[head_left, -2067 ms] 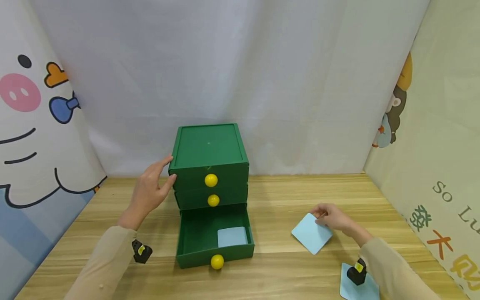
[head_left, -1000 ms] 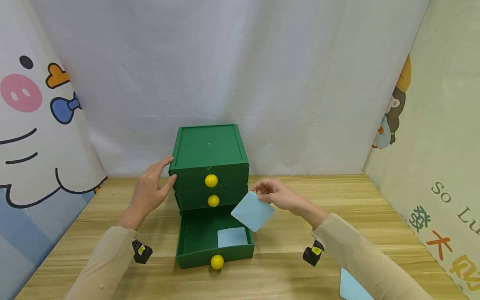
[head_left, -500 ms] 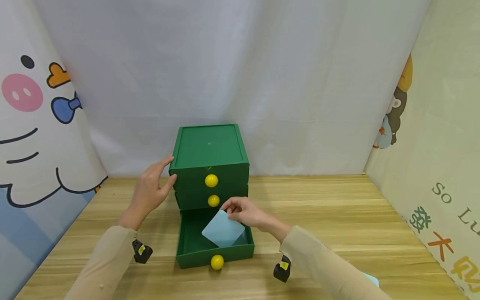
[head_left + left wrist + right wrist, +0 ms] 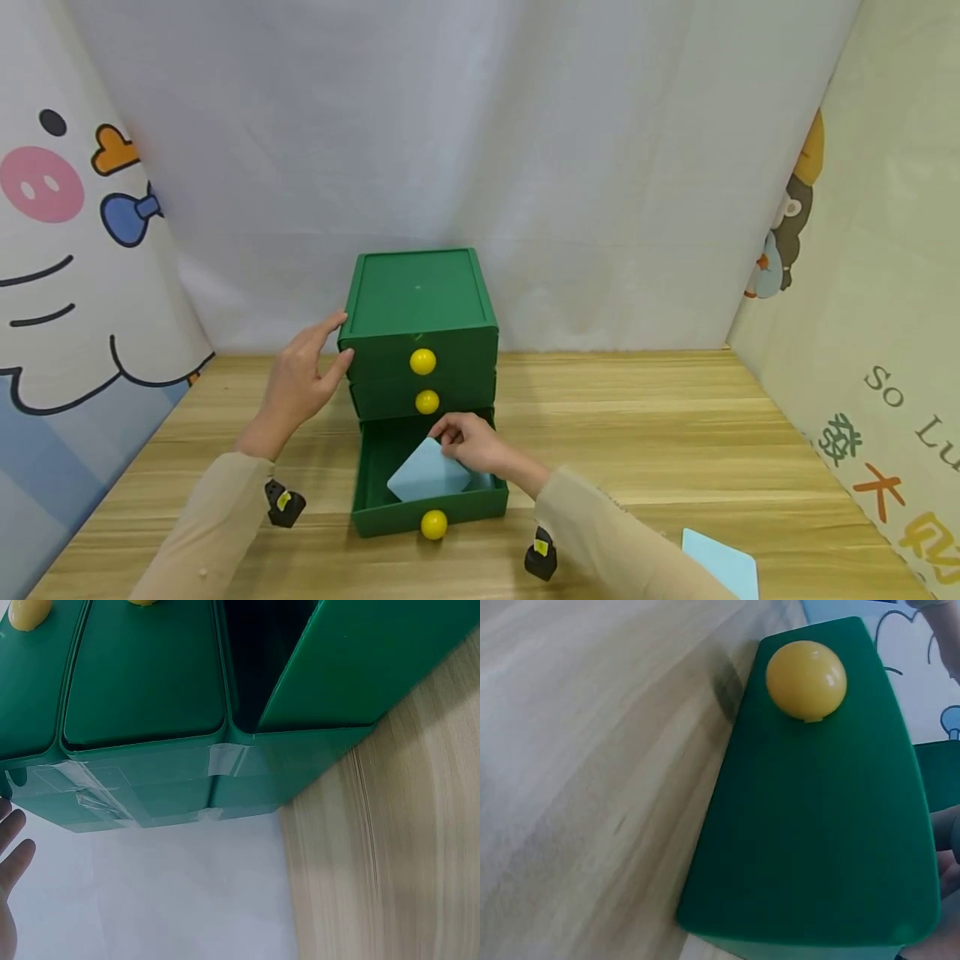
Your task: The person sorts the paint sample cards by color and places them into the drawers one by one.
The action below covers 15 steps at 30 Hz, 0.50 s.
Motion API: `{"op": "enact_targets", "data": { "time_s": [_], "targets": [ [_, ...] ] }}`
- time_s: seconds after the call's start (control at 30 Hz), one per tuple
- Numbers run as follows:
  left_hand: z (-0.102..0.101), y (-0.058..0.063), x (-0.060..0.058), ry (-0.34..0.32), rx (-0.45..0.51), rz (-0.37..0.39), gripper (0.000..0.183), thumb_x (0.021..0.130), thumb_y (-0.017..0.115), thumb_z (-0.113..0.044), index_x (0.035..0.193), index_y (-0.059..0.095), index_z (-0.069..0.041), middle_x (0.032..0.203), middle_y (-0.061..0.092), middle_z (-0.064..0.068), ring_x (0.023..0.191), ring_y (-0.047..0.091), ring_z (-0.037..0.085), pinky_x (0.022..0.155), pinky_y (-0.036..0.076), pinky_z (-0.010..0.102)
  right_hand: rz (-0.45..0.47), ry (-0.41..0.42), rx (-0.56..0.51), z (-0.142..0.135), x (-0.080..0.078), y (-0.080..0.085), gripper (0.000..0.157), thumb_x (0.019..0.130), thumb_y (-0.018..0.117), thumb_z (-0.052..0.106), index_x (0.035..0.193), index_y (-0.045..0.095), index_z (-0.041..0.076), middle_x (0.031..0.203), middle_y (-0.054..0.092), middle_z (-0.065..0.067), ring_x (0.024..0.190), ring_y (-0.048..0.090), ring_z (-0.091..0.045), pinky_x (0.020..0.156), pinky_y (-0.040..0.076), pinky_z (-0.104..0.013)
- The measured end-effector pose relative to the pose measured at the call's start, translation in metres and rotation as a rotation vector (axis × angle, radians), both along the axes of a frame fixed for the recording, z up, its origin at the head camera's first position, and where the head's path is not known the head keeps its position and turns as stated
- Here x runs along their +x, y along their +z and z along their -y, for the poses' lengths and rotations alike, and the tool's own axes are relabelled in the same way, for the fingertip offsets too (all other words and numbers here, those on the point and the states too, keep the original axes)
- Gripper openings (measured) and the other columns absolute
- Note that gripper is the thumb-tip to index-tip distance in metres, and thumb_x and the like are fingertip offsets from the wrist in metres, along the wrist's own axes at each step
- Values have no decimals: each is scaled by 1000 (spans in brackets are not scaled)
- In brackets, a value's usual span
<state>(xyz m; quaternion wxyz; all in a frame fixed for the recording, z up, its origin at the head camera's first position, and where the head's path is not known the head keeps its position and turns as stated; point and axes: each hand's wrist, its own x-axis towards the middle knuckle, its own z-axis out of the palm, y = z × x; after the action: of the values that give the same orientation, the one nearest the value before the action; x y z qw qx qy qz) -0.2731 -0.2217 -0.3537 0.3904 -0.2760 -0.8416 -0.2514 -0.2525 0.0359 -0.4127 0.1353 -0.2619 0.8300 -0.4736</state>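
A green drawer cabinet (image 4: 420, 292) stands on the table with its bottom drawer (image 4: 480, 503) pulled out. My right hand (image 4: 472, 442) pinches a light-blue square card (image 4: 423, 477) by its upper corner, tilted low inside that drawer. Partly behind it, another light-blue card (image 4: 484, 481) lies in the drawer's right part. Against the cabinet's upper left side rest the straight fingers and thumb of my left hand (image 4: 300, 375). In the right wrist view the drawer front (image 4: 810, 825) hides most of my right hand (image 4: 946, 847); the left wrist view catches only fingertips (image 4: 15, 862).
One more light-blue card (image 4: 727, 565) lies on the wooden table (image 4: 615, 400) at the front right, partly covered by my right sleeve. Yellow round knobs (image 4: 423, 362) stick out from the drawer fronts. A white cloth (image 4: 600, 167) hangs behind, with printed panels at both sides.
My right hand has carried the card from the table on the right, leftward and down into the open drawer. The left hand has stayed at the cabinet's side.
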Motion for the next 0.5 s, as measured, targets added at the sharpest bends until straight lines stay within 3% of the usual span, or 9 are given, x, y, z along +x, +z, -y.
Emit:
{"op": "enact_targets", "data": {
  "time_s": [0.2,0.5],
  "targets": [
    [0,-1,0,3,4,4,47,89,59,-18,129,47,3,123,53,22,108,52,37,86,43,52,-133,10,94,0,-4,-4,19,82,54,-11,96,61,-2,74,52,-4,62,45,-11,57,40,-19],
    [0,0,1,6,-2,17,48,87,61,-14,130,47,3,124,53,21,109,52,36,86,43,52,-235,37,168,-1,-4,-1,24,78,57,-13,101,61,-5,80,56,-11,65,48,-12,59,43,-20]
  ]
}}
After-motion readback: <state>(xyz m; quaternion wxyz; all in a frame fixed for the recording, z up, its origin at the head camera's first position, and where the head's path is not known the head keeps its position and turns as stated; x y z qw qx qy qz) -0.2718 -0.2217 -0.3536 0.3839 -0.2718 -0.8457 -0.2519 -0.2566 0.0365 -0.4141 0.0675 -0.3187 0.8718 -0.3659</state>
